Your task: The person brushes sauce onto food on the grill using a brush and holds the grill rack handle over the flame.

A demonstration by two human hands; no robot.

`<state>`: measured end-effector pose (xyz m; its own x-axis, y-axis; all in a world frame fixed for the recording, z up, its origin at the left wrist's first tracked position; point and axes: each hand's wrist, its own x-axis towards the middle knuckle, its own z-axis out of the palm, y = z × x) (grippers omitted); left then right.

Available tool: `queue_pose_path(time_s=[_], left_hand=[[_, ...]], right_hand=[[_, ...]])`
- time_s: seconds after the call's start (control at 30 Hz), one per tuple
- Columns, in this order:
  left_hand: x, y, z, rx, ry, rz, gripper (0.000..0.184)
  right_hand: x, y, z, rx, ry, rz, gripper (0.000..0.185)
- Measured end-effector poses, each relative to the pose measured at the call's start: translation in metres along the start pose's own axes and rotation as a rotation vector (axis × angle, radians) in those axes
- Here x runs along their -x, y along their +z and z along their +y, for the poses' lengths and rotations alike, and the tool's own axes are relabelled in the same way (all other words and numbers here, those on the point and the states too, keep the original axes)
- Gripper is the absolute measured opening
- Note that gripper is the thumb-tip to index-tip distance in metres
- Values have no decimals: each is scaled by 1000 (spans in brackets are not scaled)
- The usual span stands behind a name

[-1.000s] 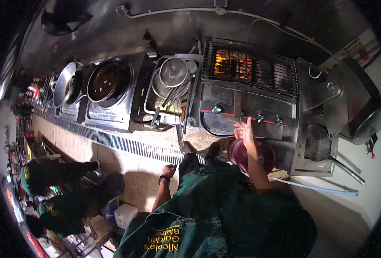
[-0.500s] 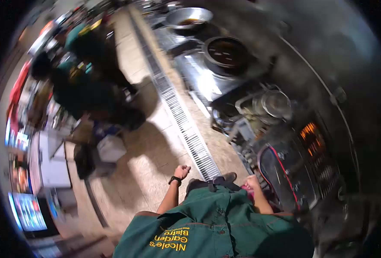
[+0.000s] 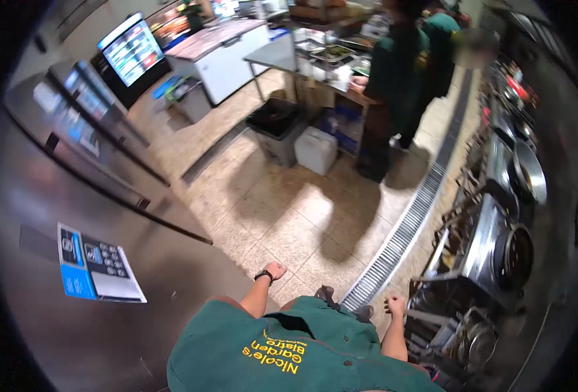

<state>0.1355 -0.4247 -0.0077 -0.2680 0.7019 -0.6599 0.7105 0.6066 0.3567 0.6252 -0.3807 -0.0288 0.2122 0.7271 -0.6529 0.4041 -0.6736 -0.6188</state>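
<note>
My left hand point(image 3: 276, 270) hangs low above the tiled floor with its fingers loosely curled; a dark watch point(image 3: 263, 275) is on the wrist. Nothing shows in it. On the other side, my right hand point(image 3: 395, 304) hangs at my side beside the stove row, its fingers also curled in, with no object visible in them. Closest to that hand are the metal burner frames point(image 3: 426, 317) and a metal pot point(image 3: 478, 343). Neither hand appears to touch anything.
A floor drain grate point(image 3: 400, 238) runs ahead along the stoves, where a wok point(image 3: 529, 173) sits. Steel fridge doors point(image 3: 126, 228) stand on my left. Ahead are a grey bin point(image 3: 277, 140), a white container point(image 3: 316, 151) and co-workers point(image 3: 397, 85) at a prep table.
My view has turned to the left, bringing the fridge doors into sight and shifting the stoves to the right edge. Both hands still hang low; a pinkish thing near my right hand is now farther back.
</note>
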Motion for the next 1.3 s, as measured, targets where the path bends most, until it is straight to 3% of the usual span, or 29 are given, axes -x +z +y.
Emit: queue_pose_path(time_s=[0.03, 0.1, 0.13, 0.2, 0.27, 0.33, 0.37, 0.47, 0.57, 0.6, 0.73, 0.77, 0.87, 0.93, 0.97, 1.0, 1.03, 1.1, 1.13, 1.17, 1.2, 1.27, 1.3], left_hand=[[4, 4, -11, 34, -16, 198, 33], [4, 12, -35, 174, -93, -14, 39], [10, 22, -45, 171, -37, 145, 33], [19, 43, -68, 300, -174, 79, 41], [33, 62, -89, 202, -77, 104, 43], [61, 71, -95, 242, -217, 47, 44], [74, 77, -100, 261, -247, 35, 45], [100, 90, -104, 296, -377, -12, 46], [96, 113, -103, 299, -447, 6, 46], [95, 115, -98, 340, -474, 12, 46], [33, 149, -96, 210, -267, 25, 45], [28, 119, -67, 171, -233, -49, 41], [-4, 76, -13, 258, -227, 123, 39], [-22, 44, 16, 328, -157, 171, 39], [-29, 33, 26, 360, -122, 193, 38], [-34, 27, 36, 393, -83, 271, 36], [-38, 19, 43, 424, -41, 348, 34], [-38, 3, 53, 427, -9, 304, 34], [-38, 1, 54, 398, -12, 293, 33], [-33, 1, 56, 390, -6, 283, 33], [-28, 4, 54, 384, -11, 292, 33], [-29, 16, 38, 330, -36, 226, 36], [-26, 22, 30, 231, -33, 174, 37]], right_hand=[[-7, 14, -13, 55, -9, -58, 14], [-30, 44, -20, 138, -66, -107, 23], [-34, 52, -32, 188, -77, -143, 26], [-43, 65, -55, 211, -138, -147, 30], [-55, 76, -83, 438, -209, -153, 39], [-79, 87, -97, 592, -492, 5, 36], [-91, 89, -107, 701, -582, -21, 25], [-115, 103, -143, 543, -368, -292, 20], [-127, 107, -187, 565, -295, -421, 22], [-139, 111, -193, 545, -374, -419, 23], [-146, 105, -230, 573, -501, -322, 40], [-148, 100, -235, 603, -460, -303, 44], [-151, 80, -237, 684, -435, -270, 27], [-224, 82, -170, 591, -773, -156, 20], [-189, 64, -191, 544, -518, -294, 20], [-160, 47, -208, 606, -491, -353, 22], [-183, 49, -184, 516, -261, -329, 23], [-97, 18, -217, 544, -361, -197, 31], [-132, 19, -177, 582, -405, -150, 31], [-210, 21, -103, 801, -680, -193, 32], [-162, 12, -120, 683, -395, -109, 34], [-159, 8, -84, 639, -394, -24, 37], [-106, -2, -107, 577, -329, 31, 40]])
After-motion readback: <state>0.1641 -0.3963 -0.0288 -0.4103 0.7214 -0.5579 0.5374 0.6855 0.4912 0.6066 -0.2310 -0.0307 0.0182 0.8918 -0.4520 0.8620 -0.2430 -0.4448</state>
